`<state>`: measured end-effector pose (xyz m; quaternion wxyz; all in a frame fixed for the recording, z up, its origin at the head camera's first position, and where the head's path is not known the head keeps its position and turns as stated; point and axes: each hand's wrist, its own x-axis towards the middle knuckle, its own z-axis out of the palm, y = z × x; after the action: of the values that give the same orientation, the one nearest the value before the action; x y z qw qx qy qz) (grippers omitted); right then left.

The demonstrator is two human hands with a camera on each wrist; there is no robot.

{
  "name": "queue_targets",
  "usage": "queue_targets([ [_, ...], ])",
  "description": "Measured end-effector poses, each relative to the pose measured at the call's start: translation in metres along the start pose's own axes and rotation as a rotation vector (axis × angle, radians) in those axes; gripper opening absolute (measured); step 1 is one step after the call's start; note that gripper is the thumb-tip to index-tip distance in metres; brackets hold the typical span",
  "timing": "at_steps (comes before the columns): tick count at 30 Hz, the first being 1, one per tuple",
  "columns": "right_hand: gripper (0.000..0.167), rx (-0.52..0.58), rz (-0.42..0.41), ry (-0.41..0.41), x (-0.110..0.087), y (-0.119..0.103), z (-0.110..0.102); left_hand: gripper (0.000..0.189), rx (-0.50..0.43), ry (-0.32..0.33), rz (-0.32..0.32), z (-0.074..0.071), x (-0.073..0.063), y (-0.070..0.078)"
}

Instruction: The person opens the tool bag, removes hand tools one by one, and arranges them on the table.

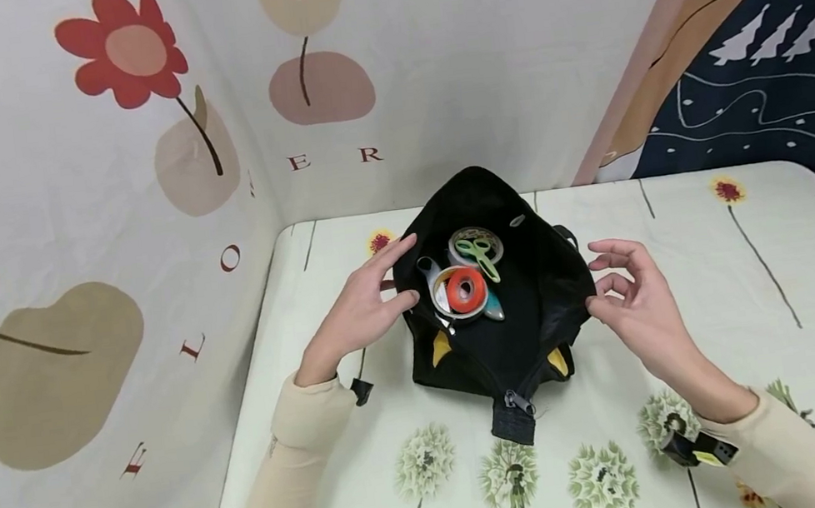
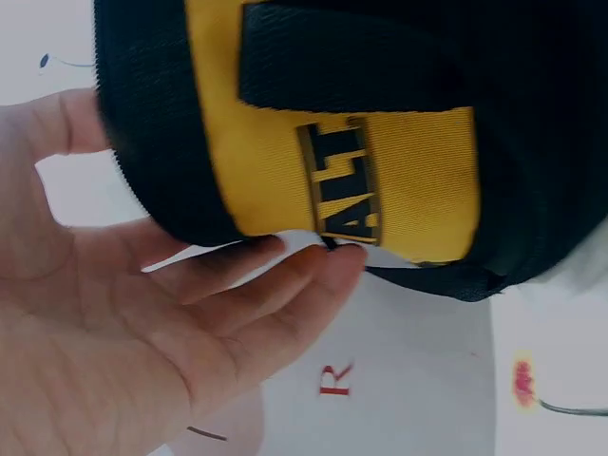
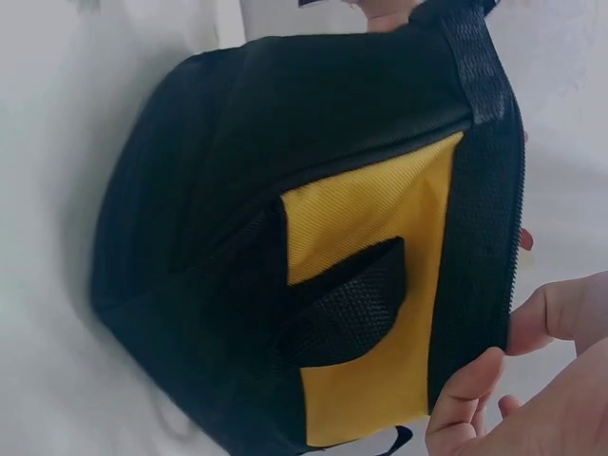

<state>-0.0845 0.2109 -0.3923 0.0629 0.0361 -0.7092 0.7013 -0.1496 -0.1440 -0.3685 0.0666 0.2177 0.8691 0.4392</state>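
Note:
A black and yellow zippered tool bag [image 1: 495,361] stands on the table with its mouth spread wide. My left hand [image 1: 364,305] holds the rim on the left side; in the left wrist view, its fingers lie along the yellow panel [image 2: 427,190] and the thumb passes behind the edge. On the right, my right hand [image 1: 639,295] pinches the opposite rim between thumb and index finger, beside the zip. Inside are green scissors [image 1: 482,259] on a roll of tape [image 1: 454,242], an orange-red tape roll [image 1: 478,299] within a larger roll, and a teal-ended item [image 1: 493,307].
The table carries a dandelion-print cloth [image 1: 679,256]. A printed curtain [image 1: 447,73] rises behind and to the left. The bag's zip end tab [image 1: 513,426] points toward me, and a small black strap end [image 1: 362,391] lies near my left wrist.

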Motion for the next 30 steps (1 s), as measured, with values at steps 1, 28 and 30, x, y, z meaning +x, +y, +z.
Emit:
queue_targets([
  [1,0.068,-0.013,-0.012,0.003,0.001,-0.001,0.000,0.073,0.007,-0.007,0.001,0.000,0.002,0.002],
  [28,0.043,-0.051,-0.276,-0.071,0.060,-0.049,0.054,0.067,0.020,-0.026,-0.042,0.006,0.019,0.014],
  [30,0.043,-0.083,-0.207,-0.128,0.063,-0.051,0.058,0.067,0.015,-0.029,-0.038,0.006,0.019,0.014],
])
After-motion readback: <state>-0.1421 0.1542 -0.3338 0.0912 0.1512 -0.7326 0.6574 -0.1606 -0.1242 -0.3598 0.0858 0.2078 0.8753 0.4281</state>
